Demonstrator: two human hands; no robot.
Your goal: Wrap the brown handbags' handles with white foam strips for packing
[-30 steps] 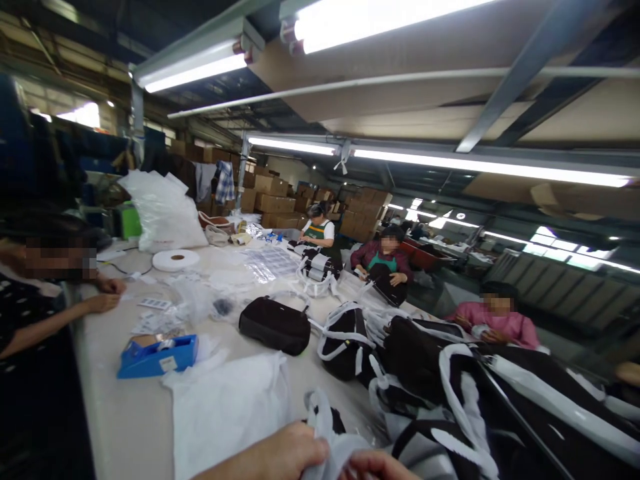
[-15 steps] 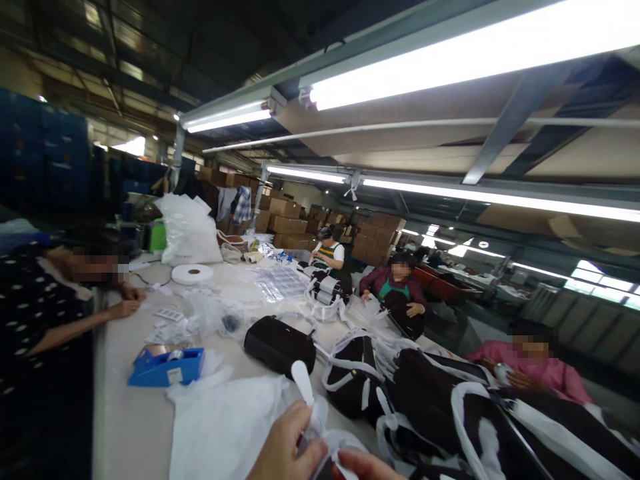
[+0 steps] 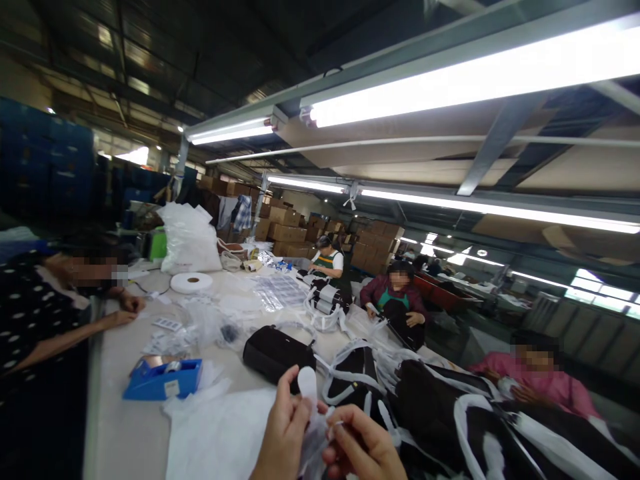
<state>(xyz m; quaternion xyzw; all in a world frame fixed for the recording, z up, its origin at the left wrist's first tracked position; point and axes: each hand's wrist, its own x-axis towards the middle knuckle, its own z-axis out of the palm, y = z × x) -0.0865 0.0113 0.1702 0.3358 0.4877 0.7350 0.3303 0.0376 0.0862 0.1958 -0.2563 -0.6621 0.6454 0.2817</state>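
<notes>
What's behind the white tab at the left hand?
Beyond the white tab, a dark bag lies on the table. The tab and left hand hide part of the bag's near edge; whatever else lies directly behind them can't be seen.

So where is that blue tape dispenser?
In the head camera's view, the blue tape dispenser sits on the table at lower left, by the far-left corner of the white sheet, left of the left hand.

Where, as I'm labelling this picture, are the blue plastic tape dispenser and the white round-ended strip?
Blue plastic tape dispenser [image 3: 159,383]: head view, side of its body.
White round-ended strip [image 3: 307,383]: head view, its rounded upper end.
</notes>
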